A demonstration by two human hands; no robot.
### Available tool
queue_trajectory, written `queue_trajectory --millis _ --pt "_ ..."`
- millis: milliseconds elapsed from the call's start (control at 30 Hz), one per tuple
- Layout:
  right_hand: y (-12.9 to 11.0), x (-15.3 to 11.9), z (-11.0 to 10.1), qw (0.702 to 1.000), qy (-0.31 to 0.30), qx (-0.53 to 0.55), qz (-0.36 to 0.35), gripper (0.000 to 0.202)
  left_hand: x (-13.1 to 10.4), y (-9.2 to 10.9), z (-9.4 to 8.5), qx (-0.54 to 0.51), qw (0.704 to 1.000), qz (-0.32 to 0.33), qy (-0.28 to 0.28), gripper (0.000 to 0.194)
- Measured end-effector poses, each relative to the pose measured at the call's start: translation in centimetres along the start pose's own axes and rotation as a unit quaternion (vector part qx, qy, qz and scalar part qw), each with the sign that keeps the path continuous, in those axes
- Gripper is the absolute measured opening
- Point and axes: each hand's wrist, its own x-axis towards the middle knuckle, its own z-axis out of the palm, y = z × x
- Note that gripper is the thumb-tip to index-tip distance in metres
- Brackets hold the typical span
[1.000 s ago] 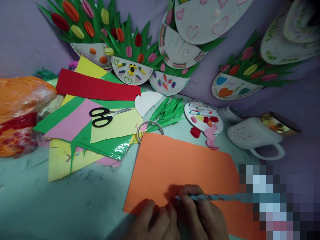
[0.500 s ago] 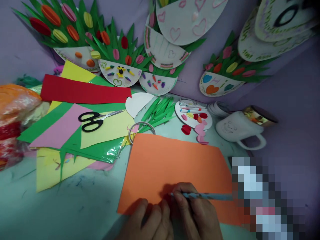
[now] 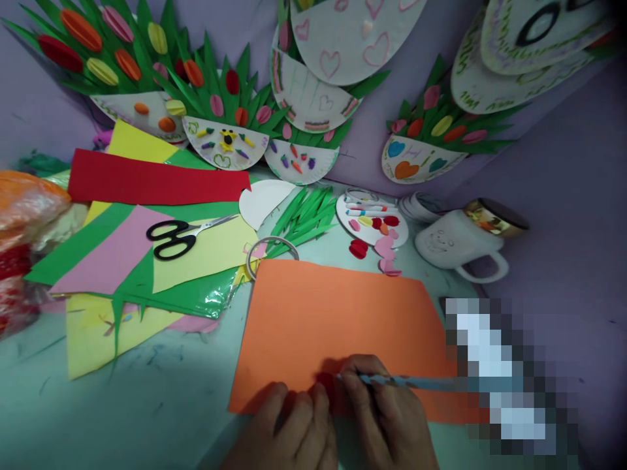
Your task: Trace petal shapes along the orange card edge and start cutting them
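A sheet of orange paper lies on the table in front of me. My right hand grips a patterned bluish pencil near its point, and the tip meets the sheet. Curled close together, the fingers of my left hand press on the sheet's near edge. Between the two hands shows a small dark red paper piece, partly hidden by the left fingertips and in shadow.
Black-handled scissors rest on coloured paper to the left. Behind the orange sheet lie a grey ring, green paper strips and a plate with markers and petals. A white mug stands at right. Paper-plate flower crafts line the wall.
The view has shifted slightly, so the background sits a little further left. Both hands stay at nearly the same spot on the orange sheet, and the pencil is still in my right hand.
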Motion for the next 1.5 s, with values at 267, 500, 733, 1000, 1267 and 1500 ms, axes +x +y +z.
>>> queue_trajectory --millis 267,500,733,1000,1267,1500 --pt "0.0 -0.4 -0.1 1.000 0.006 0.001 0.002 0.017 0.5 -0.2 -0.6 -0.010 0.999 -0.024 0.032 0.019" --pt "-0.1 -0.7 -0.2 1.000 0.014 -0.003 -0.009 0.016 0.7 -0.2 -0.7 0.000 1.000 -0.015 0.015 0.020" --pt "-0.3 -0.6 -0.5 1.000 0.005 -0.011 -0.027 0.015 1.1 0.2 -0.7 -0.016 0.996 -0.052 0.066 0.021" --pt "-0.6 -1.2 -0.3 1.000 0.014 0.002 -0.022 0.016 1.4 0.0 -0.8 -0.023 0.995 -0.044 0.083 0.019" --pt "-1.1 -1.5 -0.8 0.999 -0.010 -0.006 -0.050 0.016 1.8 -0.3 -1.3 -0.040 0.995 -0.045 0.077 0.022" --pt "-1.1 -1.7 -0.5 0.999 0.000 0.037 -0.020 0.016 1.7 -0.4 -1.5 -0.066 0.993 -0.057 0.081 0.021"
